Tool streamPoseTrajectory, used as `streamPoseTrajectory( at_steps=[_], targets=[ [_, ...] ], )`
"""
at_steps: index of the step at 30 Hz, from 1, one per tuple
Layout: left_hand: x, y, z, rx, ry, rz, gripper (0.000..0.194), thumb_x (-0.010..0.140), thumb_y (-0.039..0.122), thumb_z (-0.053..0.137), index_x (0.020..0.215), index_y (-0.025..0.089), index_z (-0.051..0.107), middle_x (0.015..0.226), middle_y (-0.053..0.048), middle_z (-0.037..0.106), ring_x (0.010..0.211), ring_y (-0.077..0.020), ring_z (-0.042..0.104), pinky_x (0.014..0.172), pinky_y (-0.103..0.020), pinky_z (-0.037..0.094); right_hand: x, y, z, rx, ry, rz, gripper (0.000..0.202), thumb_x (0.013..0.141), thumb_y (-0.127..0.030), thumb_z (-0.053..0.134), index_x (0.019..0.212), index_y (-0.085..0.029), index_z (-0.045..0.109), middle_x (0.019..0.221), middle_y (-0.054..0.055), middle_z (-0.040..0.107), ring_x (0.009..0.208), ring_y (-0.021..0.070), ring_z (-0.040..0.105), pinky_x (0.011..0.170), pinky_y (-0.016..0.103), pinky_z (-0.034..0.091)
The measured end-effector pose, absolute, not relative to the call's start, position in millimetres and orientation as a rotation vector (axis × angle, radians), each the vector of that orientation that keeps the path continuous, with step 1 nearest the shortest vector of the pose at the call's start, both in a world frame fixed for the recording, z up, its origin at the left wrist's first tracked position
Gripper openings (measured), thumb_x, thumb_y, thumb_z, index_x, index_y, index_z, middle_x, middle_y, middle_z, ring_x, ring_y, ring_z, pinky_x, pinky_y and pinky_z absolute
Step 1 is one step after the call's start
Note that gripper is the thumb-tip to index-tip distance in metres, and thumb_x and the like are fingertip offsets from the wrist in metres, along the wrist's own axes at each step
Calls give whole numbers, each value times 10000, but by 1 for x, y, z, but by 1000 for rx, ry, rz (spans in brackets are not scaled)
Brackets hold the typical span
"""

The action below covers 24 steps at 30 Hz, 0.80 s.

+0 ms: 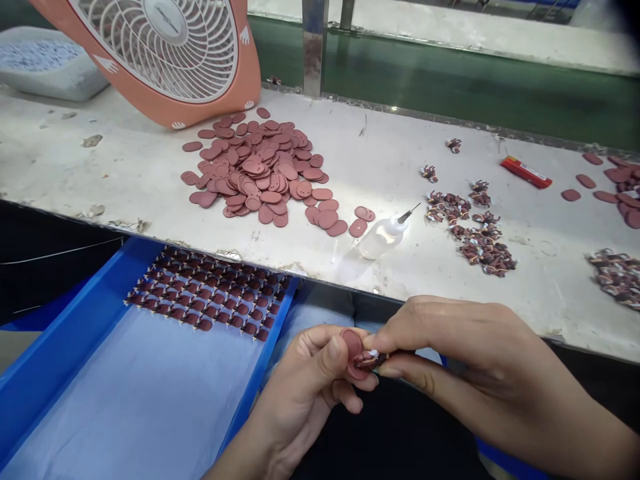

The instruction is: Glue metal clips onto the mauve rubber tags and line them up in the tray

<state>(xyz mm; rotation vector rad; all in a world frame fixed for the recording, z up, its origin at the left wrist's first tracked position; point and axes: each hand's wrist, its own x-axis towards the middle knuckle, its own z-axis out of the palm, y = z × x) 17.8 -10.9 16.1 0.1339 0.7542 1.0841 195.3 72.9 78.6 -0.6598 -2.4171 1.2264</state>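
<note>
My left hand [313, 373] pinches a small maroon oval disc [353, 347] between thumb and fingers, below the table's front edge. My right hand [450, 347] meets it from the right, its fingertips pressing a tiny wired component [369, 360] against the disc. A large heap of the same maroon discs [257, 167] lies on the white worktable [125, 167]. Scattered small wired components [475, 233] lie to the right. A clear squeeze bottle with a needle tip [383, 235] lies on its side between them.
A blue tray [60, 347] at lower left holds rows of finished discs [205, 297]. A pink fan [170, 47] stands at the back left, a grey bin [45, 63] beside it. A red lighter [526, 171], more discs [617, 187] and components [617, 275] lie far right.
</note>
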Motion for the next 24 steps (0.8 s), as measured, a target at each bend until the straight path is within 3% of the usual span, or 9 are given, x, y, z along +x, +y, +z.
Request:
streamPoseTrajectory(
  at_steps=[15,18,21,24],
  targets=[
    [23,-9,23,109,781,1076,342,683,473,807,738,141,749,623,-4,634,562,-65,578,498,-124,447,199,71,82,-602,-2497,1104,158,1033,-149,544,1157,-218,613,999,5,613,842,98,607,735,145,505],
    [24,-10,26,99,769,1081,331,658,463,827,732,151,746,589,4,639,526,-57,567,495,-126,440,197,65,81,-627,-2494,951,120,1010,-252,618,1096,-185,667,902,42,625,796,143,626,674,161,529],
    [25,-11,29,110,743,1086,300,644,441,842,718,165,750,598,7,661,504,-50,564,505,-138,446,195,56,79,-660,-2506,767,227,974,-399,682,1035,-182,701,800,48,618,763,170,634,642,171,546],
    [25,-12,33,109,706,1097,250,653,412,845,771,204,771,623,15,688,492,-47,567,500,-146,433,196,49,78,-669,-2511,646,259,957,-445,699,991,-189,721,746,43,608,737,173,637,624,171,555]
  ],
)
